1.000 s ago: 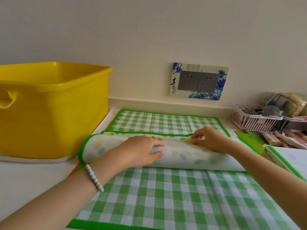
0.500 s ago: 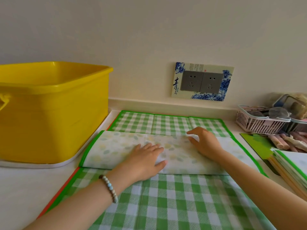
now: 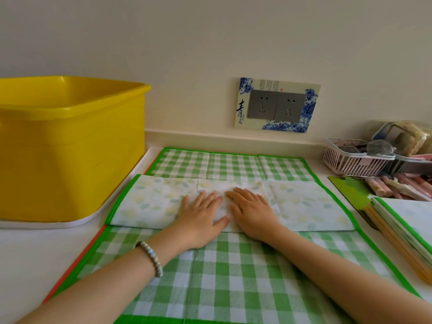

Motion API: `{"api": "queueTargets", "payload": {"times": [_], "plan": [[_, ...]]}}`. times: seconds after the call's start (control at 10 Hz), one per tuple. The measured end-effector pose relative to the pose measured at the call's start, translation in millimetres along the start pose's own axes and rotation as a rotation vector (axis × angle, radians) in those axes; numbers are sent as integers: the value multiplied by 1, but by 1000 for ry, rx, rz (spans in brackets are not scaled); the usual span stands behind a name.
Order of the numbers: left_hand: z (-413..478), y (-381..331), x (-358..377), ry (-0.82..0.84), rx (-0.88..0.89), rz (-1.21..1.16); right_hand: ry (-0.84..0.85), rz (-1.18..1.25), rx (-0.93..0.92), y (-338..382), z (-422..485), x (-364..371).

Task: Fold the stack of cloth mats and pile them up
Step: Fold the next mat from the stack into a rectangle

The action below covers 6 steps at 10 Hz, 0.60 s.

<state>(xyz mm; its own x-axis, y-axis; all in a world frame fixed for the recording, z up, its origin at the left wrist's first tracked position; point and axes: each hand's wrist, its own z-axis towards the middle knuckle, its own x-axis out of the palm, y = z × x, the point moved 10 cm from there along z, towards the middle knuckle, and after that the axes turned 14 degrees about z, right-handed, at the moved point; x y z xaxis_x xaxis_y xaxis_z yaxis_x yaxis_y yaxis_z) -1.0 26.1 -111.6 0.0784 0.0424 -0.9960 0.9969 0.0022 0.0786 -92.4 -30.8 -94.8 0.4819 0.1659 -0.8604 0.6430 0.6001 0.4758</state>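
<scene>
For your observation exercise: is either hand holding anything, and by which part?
Nothing is held. The left hand and right hand press flat on the middle of the folded mat.

The mat [image 3: 233, 277] on the white counter [image 3: 28, 253] is green-and-white gingham bound in bright green. Its folded-over flap [image 3: 152, 202] shows a white underside scattered with pale yellow and blue-green leaves, and a thin orange-red edge [image 3: 76, 261] peeks out beneath at the left. Beside it stands a plain bright yellow tub [image 3: 70, 148], the grey wall sockets [image 3: 277, 105] sit in a cream plate painted with blue flowers and black lettering, and off to the right are a pink slatted basket [image 3: 350, 162], a lime-green board [image 3: 350, 190] and a stack of mats [image 3: 402, 230] edged green and yellow-orange.
</scene>
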Motion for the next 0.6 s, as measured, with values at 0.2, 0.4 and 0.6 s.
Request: {"api": "queueTargets", "payload": {"times": [0.2,0.4,0.6], "plan": [[-3,1,0,1,18,-27,58,-56,128,-52,-18,-23],[-1,2,3,-4,25,-26,49,-104,287,-119,-44,-63],[-1,1,2,0,25,-27,46,-135,374,-153,-56,-85]]}}
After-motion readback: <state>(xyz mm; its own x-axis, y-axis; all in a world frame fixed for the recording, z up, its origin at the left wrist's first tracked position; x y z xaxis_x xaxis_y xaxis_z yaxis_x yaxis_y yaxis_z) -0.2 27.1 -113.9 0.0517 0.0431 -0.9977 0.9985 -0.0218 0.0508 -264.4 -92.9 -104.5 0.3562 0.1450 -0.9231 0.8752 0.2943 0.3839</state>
